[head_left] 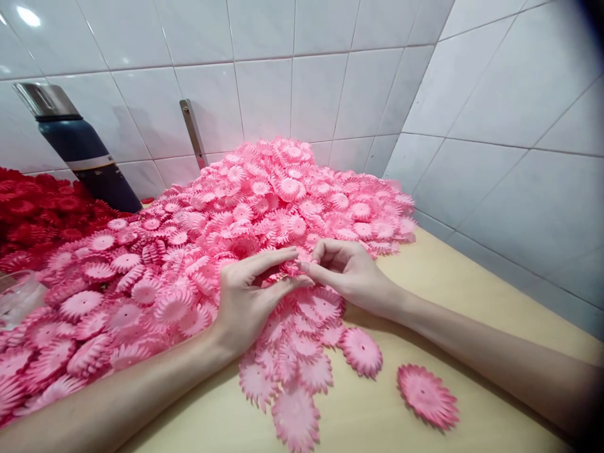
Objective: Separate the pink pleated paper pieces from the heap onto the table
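My left hand (243, 296) is curled, its fingers and thumb closed around a pink scallop-edged artificial flower piece (290, 268). From the right, my right hand (353, 277) meets it, with the thumb and bent forefinger pinched at the edge of the same piece. The fingers partly hide what they grip. Under and behind both hands spreads a large heap of similar pink flower pieces (287, 189), many with a small hole in the middle. Below the hands, several overlapping pieces (296, 415) trail toward me over the pale tabletop (212, 412).
Two loose pink pieces (427, 396) lie apart near my right forearm. On the left are a red heap (38, 211), a dark blue bottle (92, 151) with a steel cap, and a clear plastic container (21, 299). White tiled walls (264, 94) bound the table behind and right.
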`<action>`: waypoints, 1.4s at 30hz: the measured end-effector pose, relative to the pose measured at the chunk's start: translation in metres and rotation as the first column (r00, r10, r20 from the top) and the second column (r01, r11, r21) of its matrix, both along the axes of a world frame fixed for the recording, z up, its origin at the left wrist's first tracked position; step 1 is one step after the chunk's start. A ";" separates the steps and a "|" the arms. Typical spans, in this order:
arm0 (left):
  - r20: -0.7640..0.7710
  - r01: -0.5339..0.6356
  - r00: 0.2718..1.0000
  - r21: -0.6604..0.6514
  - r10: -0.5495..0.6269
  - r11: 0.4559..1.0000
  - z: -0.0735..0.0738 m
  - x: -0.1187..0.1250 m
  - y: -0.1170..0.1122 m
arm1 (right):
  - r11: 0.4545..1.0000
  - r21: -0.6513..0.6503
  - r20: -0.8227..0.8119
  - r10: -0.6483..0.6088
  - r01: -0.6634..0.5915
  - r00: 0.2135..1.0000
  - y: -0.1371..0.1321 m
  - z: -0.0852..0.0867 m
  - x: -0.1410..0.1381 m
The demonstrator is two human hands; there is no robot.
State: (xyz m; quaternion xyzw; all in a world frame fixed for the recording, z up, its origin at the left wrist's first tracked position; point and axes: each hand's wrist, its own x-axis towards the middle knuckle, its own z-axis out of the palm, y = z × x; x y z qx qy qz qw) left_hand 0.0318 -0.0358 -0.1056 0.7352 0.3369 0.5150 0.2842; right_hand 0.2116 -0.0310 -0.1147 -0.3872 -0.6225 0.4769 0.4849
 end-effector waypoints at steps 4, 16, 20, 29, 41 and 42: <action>0.127 0.038 0.992 -0.196 -0.013 0.980 -0.001 0.003 0.000 | 1.000 0.018 0.052 -0.005 0.004 0.999 0.000 0.001 0.000; 0.289 0.033 0.952 -0.432 0.104 0.901 0.005 0.010 0.005 | 0.998 0.024 0.015 0.049 -0.049 0.999 0.001 0.002 -0.003; 0.354 0.076 0.929 -0.465 0.107 0.882 0.002 0.009 0.008 | 0.999 0.035 0.026 0.039 -0.040 0.999 0.001 0.002 -0.003; 0.512 0.210 0.849 -0.555 0.131 0.805 0.000 0.010 0.013 | 0.998 0.060 0.066 0.029 -0.033 0.997 0.002 0.002 -0.002; 0.566 0.208 0.814 -0.496 0.132 0.843 -0.005 0.006 0.018 | 0.997 0.052 -0.051 0.066 -0.064 0.997 0.002 0.000 0.002; 0.550 0.225 0.831 -0.473 0.087 0.852 -0.004 0.006 0.017 | 0.998 0.057 -0.076 0.033 -0.029 0.997 0.003 -0.001 0.003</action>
